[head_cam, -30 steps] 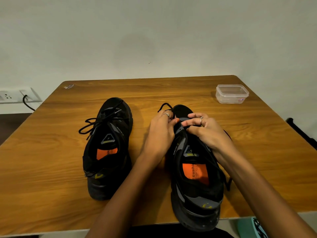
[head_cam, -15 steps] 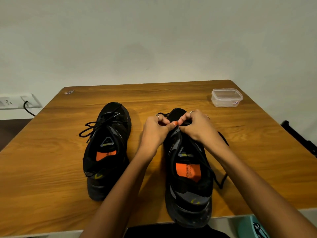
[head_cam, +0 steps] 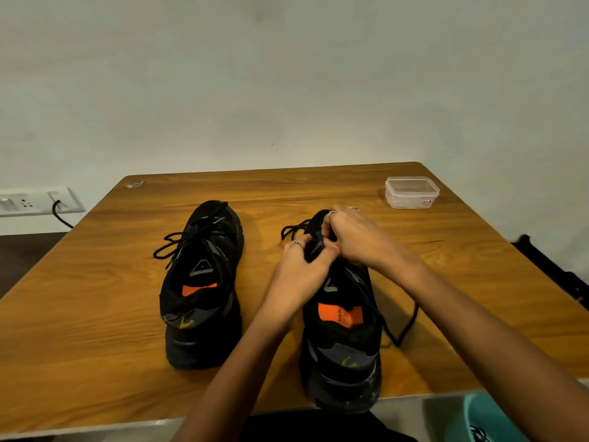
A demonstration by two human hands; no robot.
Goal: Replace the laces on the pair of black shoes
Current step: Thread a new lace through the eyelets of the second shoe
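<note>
Black shoes [head_cam: 200, 282] point away from you; your left hand [head_cam: 299, 272] and right hand [head_cam: 360, 240] pinch the right shoe's [head_cam: 344, 339] lace [head_cam: 294, 229]; the plastic box [head_cam: 411, 192] looks empty.

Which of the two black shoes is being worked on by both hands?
The right shoe: both hands meet at its laces; the left shoe stands untouched.

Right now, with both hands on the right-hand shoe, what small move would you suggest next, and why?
Probably draw the lace through the front eyelets: both the left hand and right hand pinch at the toe end of the right shoe, with slack trailing beside it.
</note>
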